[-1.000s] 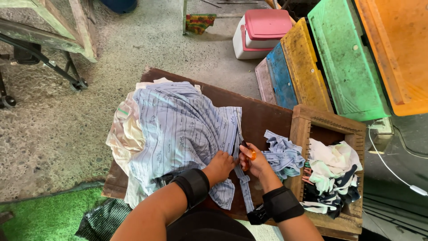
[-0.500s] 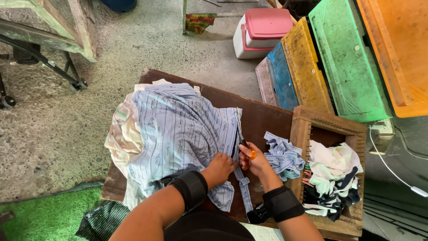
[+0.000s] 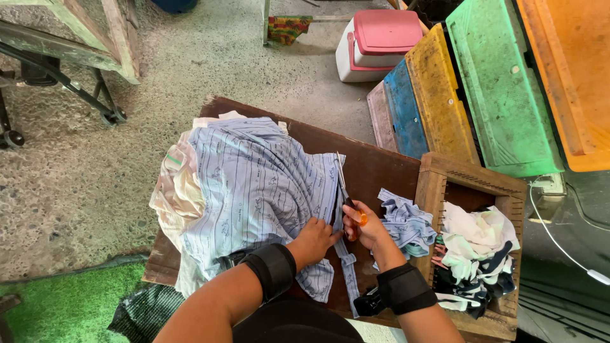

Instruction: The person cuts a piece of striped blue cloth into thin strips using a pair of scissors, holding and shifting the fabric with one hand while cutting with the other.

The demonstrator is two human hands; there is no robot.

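A light blue striped garment lies heaped over pale cloth on a dark brown wooden table. My left hand presses down on the garment's near right edge. My right hand grips orange-handled scissors, whose blades point away from me along the garment's right edge. A narrow strip of the striped cloth hangs down between my hands. Both wrists wear black bands.
A small pile of blue cloth scraps lies right of my right hand. A wooden crate holds mixed cloth pieces. Coloured boards lean at upper right, a pink-lidded cooler stands behind the table, and a green mat lies at lower left.
The scissors' blades have moved forward along the garment's right edge. My left hand has stayed pressed on the cloth.
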